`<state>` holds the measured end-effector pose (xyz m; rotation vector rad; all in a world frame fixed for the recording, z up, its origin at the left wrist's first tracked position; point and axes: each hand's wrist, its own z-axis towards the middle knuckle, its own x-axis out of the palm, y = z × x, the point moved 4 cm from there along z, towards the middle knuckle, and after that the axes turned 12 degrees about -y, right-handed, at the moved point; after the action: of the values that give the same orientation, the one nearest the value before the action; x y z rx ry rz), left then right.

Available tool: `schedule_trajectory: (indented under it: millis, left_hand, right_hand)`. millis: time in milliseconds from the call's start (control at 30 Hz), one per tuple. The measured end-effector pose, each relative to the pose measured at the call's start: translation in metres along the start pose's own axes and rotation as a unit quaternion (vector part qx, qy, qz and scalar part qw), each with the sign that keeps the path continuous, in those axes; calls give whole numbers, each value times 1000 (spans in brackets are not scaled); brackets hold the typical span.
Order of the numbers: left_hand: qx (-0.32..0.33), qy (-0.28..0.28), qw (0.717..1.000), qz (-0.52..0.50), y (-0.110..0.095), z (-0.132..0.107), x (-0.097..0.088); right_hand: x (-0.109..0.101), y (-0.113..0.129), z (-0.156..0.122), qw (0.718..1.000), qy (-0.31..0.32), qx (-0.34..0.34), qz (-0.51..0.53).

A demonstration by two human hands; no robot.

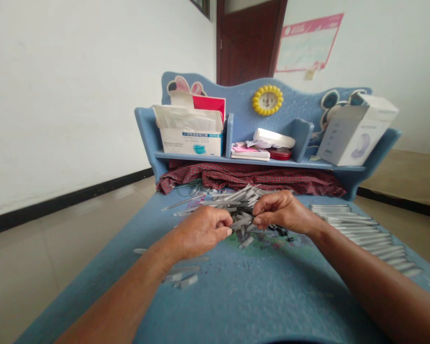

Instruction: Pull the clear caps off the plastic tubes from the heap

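My left hand point(205, 230) is closed in a pinch over the middle of the table, at a translucent plastic pen part point(241, 222) that points toward my other hand. Facing it, my right hand point(284, 212) pinches thumb and forefinger together on something small and dark, too hidden to make out. Beneath and between the hands lies a heap of short grey-white plastic pieces point(247, 242). Behind them spreads a pile of thin clear pen tubes point(241, 195). Small black pieces point(282, 232) lie below my right hand.
Slim translucent pens point(372, 239) lie in a row on the right of the blue table point(258, 296). A few loose pieces point(186, 281) rest near my left forearm. At the back, a checked cloth point(251, 177) lies below a shelf with a mask box point(191, 141) and a white carton point(358, 131).
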<state>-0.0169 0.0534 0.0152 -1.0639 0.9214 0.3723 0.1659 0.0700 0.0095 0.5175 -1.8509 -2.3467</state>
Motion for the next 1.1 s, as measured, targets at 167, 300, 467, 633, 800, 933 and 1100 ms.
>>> schedule_trajectory:
  millis: [167, 300, 467, 633, 800, 933, 1100]
  left_hand:
    - [-4, 13, 1000, 5, 1, -1, 1]
    - [-13, 27, 999, 16, 2, -2, 2]
    - [-15, 55, 998, -6, 2, -4, 3]
    - [-46, 77, 994, -58, -2, -5, 0]
    - [-40, 94, 992, -68, -7, -7, -3]
    - [-43, 83, 994, -63, -6, -6, -3]
    - [-42, 80, 994, -64, -5, -5, -3]
  right_hand:
    - [2, 2, -1, 999, 6, -17, -32]
    - [5, 2, -3, 998, 23, -30, -53]
    - [8, 4, -5, 996, 30, -42, -72]
    - [7, 6, -6, 998, 37, -25, -52]
    - [9, 9, -8, 997, 48, -25, -49]
    - [10, 8, -8, 998, 53, -12, -38]
    - [7, 1, -5, 999, 47, 22, -1]
